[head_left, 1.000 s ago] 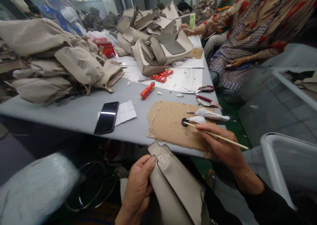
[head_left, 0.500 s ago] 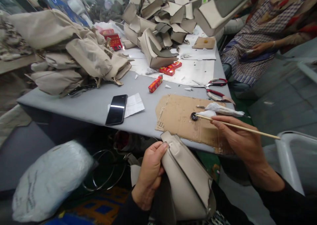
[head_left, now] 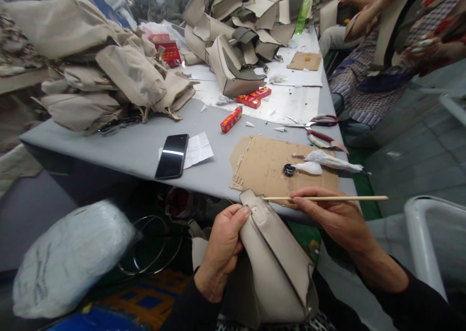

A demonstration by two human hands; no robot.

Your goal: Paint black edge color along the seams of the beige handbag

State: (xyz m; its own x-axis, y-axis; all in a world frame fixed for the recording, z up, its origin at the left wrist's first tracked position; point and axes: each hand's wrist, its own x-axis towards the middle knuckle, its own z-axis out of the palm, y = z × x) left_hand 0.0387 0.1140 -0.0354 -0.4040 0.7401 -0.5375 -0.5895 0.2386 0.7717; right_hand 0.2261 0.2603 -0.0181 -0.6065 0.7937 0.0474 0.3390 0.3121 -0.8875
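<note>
A light grey-beige leather bag (head_left: 273,268) lies over my lap at the bottom centre. My left hand (head_left: 225,241) pinches its upper left edge between thumb and fingers. Between the fingertips of my right hand (head_left: 331,214) is a thin wooden stick (head_left: 338,198), held nearly level. The stick's left tip reaches the strap end at the top of the bag; whether it touches is too small to tell. Behind it, a small black round dish (head_left: 289,170) and a white bottle-like piece (head_left: 308,167) rest on a cardboard sheet (head_left: 262,161).
Scissors (head_left: 313,123) and red-handled pliers (head_left: 322,139) lie behind the cardboard. A phone (head_left: 172,156) is on the table's left front. Red boxes (head_left: 231,119) and piles of bag pieces (head_left: 233,25) stand farther back. A person (head_left: 382,78) handles a piece at the upper right.
My right hand has brought the stick from the black dish down and left to the bag's top. My left hand keeps its hold. The person at the upper right has lowered a bag piece.
</note>
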